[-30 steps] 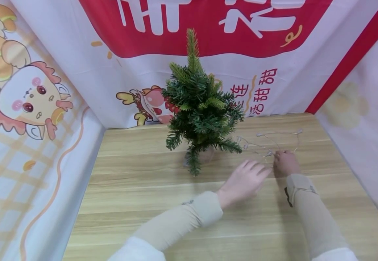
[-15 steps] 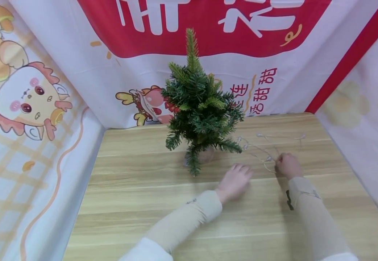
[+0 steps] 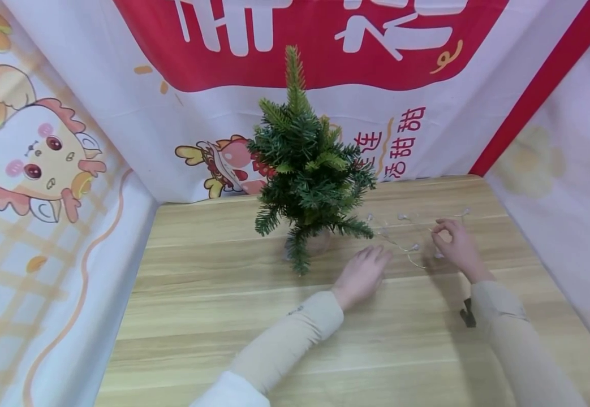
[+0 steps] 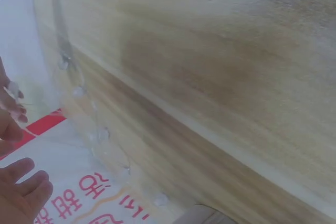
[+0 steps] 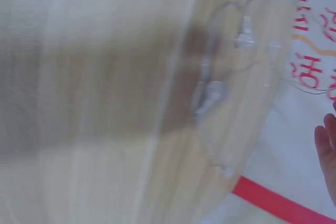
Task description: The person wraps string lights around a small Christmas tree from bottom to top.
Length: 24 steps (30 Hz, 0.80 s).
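A string of small clear lights on thin wire [image 3: 415, 247] lies in loose loops on the wooden table, to the right of a small artificial Christmas tree [image 3: 310, 175]. With thumb and index finger, my right hand [image 3: 457, 246] pinches the wire, a little above the table. Only the edge of that hand shows in the right wrist view, where a wire [image 5: 310, 92] runs to it. My left hand [image 3: 363, 277] is low over the table in front of the tree, its fingers loosely extended and holding nothing. Several bulbs [image 4: 79, 91] show in the left wrist view.
Printed cloth hangs behind the table [image 3: 233, 339] and along both sides. The tree's base [image 3: 319, 242] is partly hidden by its lower branches. A dark strap piece [image 3: 468, 314] sticks out beside the right sleeve.
My right hand lifts and moves slightly right, raising part of the wire. My left hand has drawn back left from the lights and then stays nearly still. The tree stands where it was.
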Motion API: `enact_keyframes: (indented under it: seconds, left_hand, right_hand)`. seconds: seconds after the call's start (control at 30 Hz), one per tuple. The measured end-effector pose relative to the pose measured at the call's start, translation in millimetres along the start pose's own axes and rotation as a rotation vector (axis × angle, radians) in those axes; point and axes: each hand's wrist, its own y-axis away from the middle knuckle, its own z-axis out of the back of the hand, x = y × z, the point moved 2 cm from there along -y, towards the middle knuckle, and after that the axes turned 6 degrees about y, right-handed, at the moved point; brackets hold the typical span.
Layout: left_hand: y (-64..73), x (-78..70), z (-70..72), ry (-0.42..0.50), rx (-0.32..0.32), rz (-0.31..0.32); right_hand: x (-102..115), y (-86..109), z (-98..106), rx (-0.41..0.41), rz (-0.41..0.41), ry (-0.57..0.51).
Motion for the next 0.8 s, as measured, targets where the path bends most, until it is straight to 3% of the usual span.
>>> enact_keyframes:
  seconds: [0.2,0.4,0.6,0.8]
  left_hand:
    - [-1.9,-4.5,10.1,0.012,-0.047,-0.041]
    - [-5.2,-9.3,22.2,0.07,-0.101,-0.043]
    - [-10.2,-14.3,34.6,0.065,-0.228,-0.058]
    - [-11.3,-19.7,41.4,0.045,-0.273,-0.072]
  right_hand:
    - [21,-2.7,16,0.082,-0.012,-0.073]
    - [46,-5.9,28,0.133,0.084,-0.096]
    - [69,-1.1,37,0.315,0.131,-0.196]
    - [82,4.3,42,0.48,0.184,-0.324]
